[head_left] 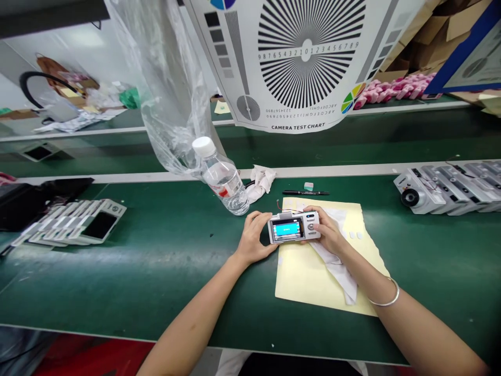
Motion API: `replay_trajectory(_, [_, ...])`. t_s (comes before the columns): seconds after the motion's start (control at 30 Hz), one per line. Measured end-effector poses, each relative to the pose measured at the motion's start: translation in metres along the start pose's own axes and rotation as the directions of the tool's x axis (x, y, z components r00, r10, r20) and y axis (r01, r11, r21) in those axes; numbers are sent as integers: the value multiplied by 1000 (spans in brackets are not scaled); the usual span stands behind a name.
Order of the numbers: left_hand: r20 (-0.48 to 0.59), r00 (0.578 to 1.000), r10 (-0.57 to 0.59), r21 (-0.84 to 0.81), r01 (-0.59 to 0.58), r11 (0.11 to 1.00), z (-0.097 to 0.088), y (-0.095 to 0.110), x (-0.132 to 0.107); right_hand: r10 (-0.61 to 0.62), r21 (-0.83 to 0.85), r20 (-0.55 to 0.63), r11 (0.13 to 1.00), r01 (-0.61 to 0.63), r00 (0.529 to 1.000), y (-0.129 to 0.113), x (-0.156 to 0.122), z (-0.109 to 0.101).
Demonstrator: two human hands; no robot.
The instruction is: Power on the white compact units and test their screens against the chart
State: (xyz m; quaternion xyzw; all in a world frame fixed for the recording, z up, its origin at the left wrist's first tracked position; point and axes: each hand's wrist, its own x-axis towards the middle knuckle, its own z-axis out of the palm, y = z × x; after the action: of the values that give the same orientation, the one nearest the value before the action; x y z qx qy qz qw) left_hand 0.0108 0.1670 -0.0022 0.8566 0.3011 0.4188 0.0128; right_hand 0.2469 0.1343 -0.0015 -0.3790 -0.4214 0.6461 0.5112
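A small white digital camera (294, 227) is held upright between both hands, its lit screen facing me with a blue box on it. The fingers and thumb of my left hand (253, 239) grip its left end. My right hand (327, 232) holds the other end, the thumb resting by the round button pad. Beneath the camera lie a yellow paper sheet (299, 279) and a crumpled white cloth (344, 277). Thin wires stick up at the camera's top left edge.
A water bottle (225, 180) stands behind my left hand, near a crumpled tissue (261, 181) and a black pen (306, 192). Rows of cameras sit at the left (97, 224) and right (420, 190). A camera test chart (305, 68) hangs ahead, beside a plastic bag (168, 78).
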Motion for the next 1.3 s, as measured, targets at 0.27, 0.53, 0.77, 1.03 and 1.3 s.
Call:
replay_trajectory(0.27, [-3, 1000, 16, 36, -16, 999, 2, -3, -4, 2, 2, -5, 1000, -2, 1000, -2, -1, 3])
replay_trajectory(0.53, [7, 1000, -8, 17, 8, 1000, 2, -2, -4, 20, 15, 2, 1000, -20, 1000, -1, 0, 1])
replay_trajectory(0.77, [11, 1000, -21, 15, 21, 1000, 3, -3, -5, 27, 26, -4, 999, -27, 1000, 0, 1, 1])
replay_trajectory(1.03, [36, 998, -43, 24, 42, 999, 3, -3, -5, 49, 29, -33, 998, -48, 998, -5, 0, 5])
replay_trajectory(1.3, [36, 998, -51, 7, 51, 999, 3, -3, -6, 59, 33, -48, 998, -57, 997, -6, 0, 5])
